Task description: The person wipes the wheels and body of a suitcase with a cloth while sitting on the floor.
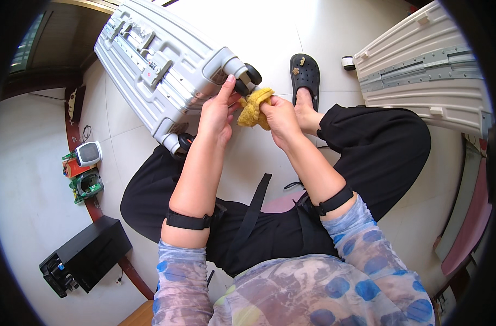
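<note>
A silver hard-shell suitcase (191,49) with ridges, latches and a combination lock lies at the upper left, its wheeled end towards me. My left hand (219,110) is at the corner with the black double caster wheel (243,85), thumb extended beside the wheel; its other fingers are partly hidden behind. My right hand (281,116) grips a yellow terry cloth (254,109), which is bunched up just below that wheel. Another black caster wheel (185,140) shows beyond my left forearm.
A cream ridged suitcase (419,36) stands at the upper right. My foot in a black clog (305,77) rests on the tiled floor between the suitcases. At the left are a white device (88,154), green items (87,185) and a black box-shaped appliance (95,248).
</note>
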Motion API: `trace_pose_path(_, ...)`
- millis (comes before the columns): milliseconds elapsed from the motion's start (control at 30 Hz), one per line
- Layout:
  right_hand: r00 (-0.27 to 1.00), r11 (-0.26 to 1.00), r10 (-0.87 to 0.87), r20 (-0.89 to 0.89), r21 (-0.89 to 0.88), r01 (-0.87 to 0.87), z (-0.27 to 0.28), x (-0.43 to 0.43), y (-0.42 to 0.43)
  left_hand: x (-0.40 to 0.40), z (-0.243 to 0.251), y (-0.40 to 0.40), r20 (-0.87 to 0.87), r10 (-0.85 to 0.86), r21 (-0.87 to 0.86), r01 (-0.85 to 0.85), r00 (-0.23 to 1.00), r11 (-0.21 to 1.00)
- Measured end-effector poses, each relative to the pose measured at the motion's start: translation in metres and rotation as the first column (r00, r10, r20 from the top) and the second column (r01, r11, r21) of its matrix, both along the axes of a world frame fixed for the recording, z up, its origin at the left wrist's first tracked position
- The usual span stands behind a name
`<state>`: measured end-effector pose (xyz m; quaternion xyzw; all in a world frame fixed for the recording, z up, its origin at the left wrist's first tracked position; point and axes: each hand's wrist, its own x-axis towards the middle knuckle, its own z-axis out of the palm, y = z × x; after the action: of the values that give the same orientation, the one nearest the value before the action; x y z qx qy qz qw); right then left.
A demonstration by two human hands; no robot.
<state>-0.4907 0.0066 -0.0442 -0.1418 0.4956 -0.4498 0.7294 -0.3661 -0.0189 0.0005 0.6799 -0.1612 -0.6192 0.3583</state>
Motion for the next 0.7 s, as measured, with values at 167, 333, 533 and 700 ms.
trace_pose_path(167,0.996,0.999,0.040,0.077,-0.016,-0.039,0.021,0.007,-0.011,0.002,-0.006,-0.004,0.018,-0.025,0.047,0.024,1.000,0.999)
trace_pose_path(333,0.996,0.998,0.063,-0.065,-0.021,-0.065,0.020,0.013,-0.021,-0.003,-0.004,-0.002,0.076,-0.052,0.022,0.051,0.996,0.998)
trace_pose_path(533,0.995,0.998,0.054,-0.081,-0.038,-0.057,0.005,0.001,0.000,-0.011,-0.005,0.004,-0.083,0.083,-0.267,-0.103,0.993,0.958)
trace_pose_path(700,0.999,0.999,0.024,0.034,0.026,-0.025,0.005,-0.003,-0.002,-0.012,0.003,0.004,0.071,-0.042,-0.088,0.048,0.997,0.995)
